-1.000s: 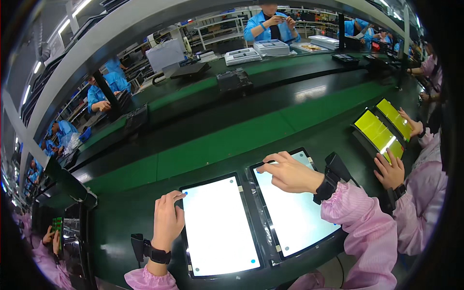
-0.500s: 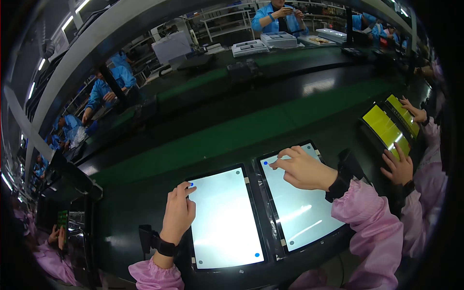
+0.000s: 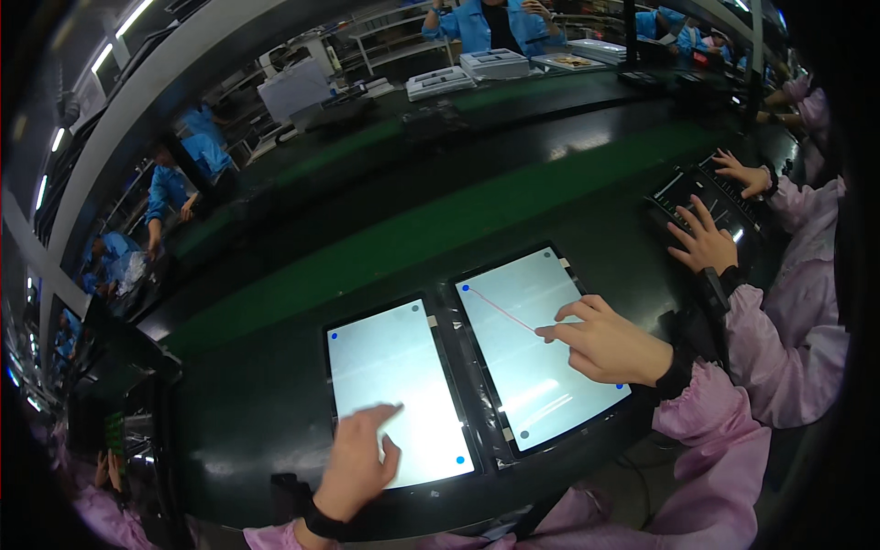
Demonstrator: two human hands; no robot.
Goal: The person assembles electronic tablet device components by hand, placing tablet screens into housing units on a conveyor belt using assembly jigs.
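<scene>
So across the bench (image 3: 394,234), dark with a green strip down it, there's a person in blue (image 3: 470,29) behind a couple of white boxes (image 3: 495,62), with a pale panel (image 3: 293,89) standing off to the left of those. More folks in blue further left, one near what looks like clear plastic (image 3: 134,271). Big grey beam (image 3: 165,79) curving overhead, tube lights (image 3: 135,18) beyond it. On the right, a neighbor in pink (image 3: 802,215) has a dark-screened device (image 3: 680,191). Bottom left's another pink sleeve (image 3: 105,515), pretty murky tbh.
</scene>
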